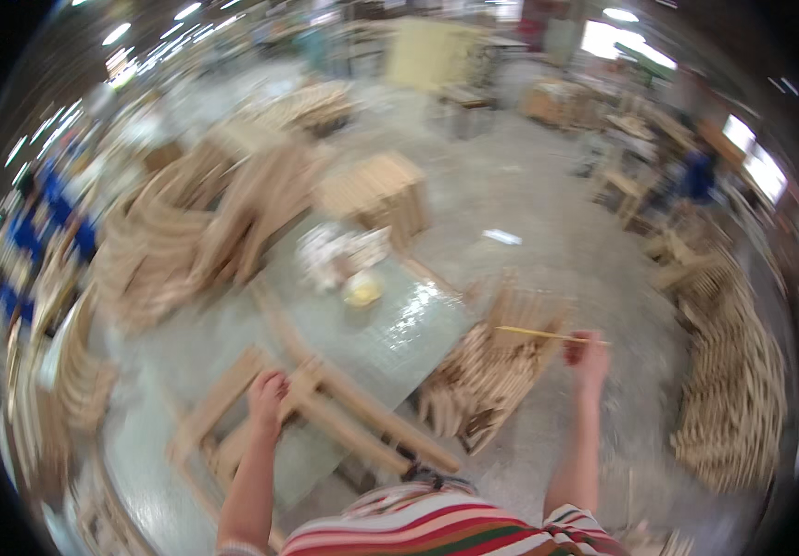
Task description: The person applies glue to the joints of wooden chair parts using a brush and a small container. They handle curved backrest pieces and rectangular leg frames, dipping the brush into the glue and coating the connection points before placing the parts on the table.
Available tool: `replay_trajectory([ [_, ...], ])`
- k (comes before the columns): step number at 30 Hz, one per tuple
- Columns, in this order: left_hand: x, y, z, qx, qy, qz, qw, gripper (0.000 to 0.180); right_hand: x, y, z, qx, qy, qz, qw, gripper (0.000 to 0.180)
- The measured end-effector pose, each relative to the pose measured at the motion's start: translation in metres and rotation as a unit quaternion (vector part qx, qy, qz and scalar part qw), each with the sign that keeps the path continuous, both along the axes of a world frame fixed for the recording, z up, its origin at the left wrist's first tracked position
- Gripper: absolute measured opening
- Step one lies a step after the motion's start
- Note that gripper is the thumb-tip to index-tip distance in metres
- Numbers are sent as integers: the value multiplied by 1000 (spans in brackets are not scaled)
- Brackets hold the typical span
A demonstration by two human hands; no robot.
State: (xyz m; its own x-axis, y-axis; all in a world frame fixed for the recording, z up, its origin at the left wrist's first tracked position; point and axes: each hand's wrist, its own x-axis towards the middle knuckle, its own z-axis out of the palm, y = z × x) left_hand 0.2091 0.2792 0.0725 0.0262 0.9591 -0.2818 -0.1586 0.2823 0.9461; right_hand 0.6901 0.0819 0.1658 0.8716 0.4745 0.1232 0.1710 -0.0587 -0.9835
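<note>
The left hand [268,394] presses with bent fingers on a wooden frame [325,408] that lies on the grey counter [399,334], while the right hand [589,357], out to the side over a pile of wooden pieces [488,375], grips a thin yellow stick [543,334] between its fingers.

Bright ceiling lights and windows, glare on the table [399,324], strong motion blur, fisheye-bent dark edges.

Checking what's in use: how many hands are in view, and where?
2: left hand on the wooden frame on the table; right hand raised, holding a thin stick.
</note>
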Motion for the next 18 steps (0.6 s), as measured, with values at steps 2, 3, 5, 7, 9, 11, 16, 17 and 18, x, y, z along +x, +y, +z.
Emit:
replay_trajectory([
  [2, 20, 51, -10, -4, -94, -88, 992, 14, 11, -5, -9, 46, 82, -16, 995, 46],
  [3, 26, 74, -19, -9, -103, -75, 992, 18, 14, -2, -8, 97, 163, -17, 982, 45],
  [5, 54, 115, -18, -68, -38, -62, 995, 30, 23, -12, -5, 141, 243, -21, 959, 46],
  [7, 77, 149, -21, -119, 48, -55, 990, 36, 38, -31, -7, 181, 266, -35, 946, 46],
  [9, 108, 176, -26, -140, 82, -40, 986, 33, 48, -54, -12, 183, 268, -66, 944, 46],
  [11, 127, 203, -32, -151, 43, -73, 985, 25, 53, -76, -9, 185, 259, -92, 943, 45],
  [16, 154, 231, -48, -228, 78, -190, 952, 24, 50, -114, -9, 197, 261, -164, 931, 43],
  [17, 158, 233, -50, -244, 76, -214, 943, 24, 49, -119, -10, 199, 264, -176, 927, 43],
  [18, 158, 233, -52, -259, 69, -234, 935, 24, 47, -124, -12, 210, 272, -181, 921, 41],
])
